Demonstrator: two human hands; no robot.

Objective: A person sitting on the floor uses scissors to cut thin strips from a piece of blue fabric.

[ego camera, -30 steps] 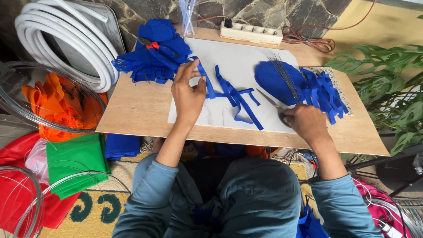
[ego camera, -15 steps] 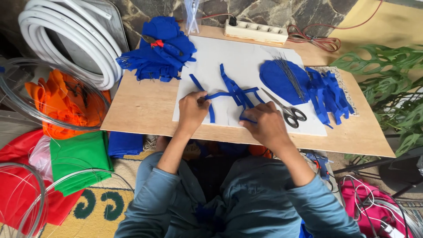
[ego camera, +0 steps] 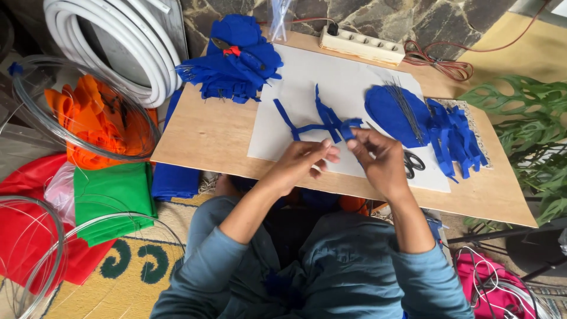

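Right hand (ego camera: 381,162) pinching blue felt strip (ego camera: 349,127), wooden table (ego camera: 207,139), stone wall (ego camera: 413,20)

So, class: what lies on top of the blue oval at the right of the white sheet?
A bundle of thin grey wires lies across the blue oval. What the oval covers cannot be seen; the right hand hides its near edge.

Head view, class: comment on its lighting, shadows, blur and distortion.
Head view: soft, even daylight; only faint shadows under the left hand and right hand on the white sheet; no strong glare; hands and blue strips fairly sharp; the board's edges splay outward, a wide-angle effect.
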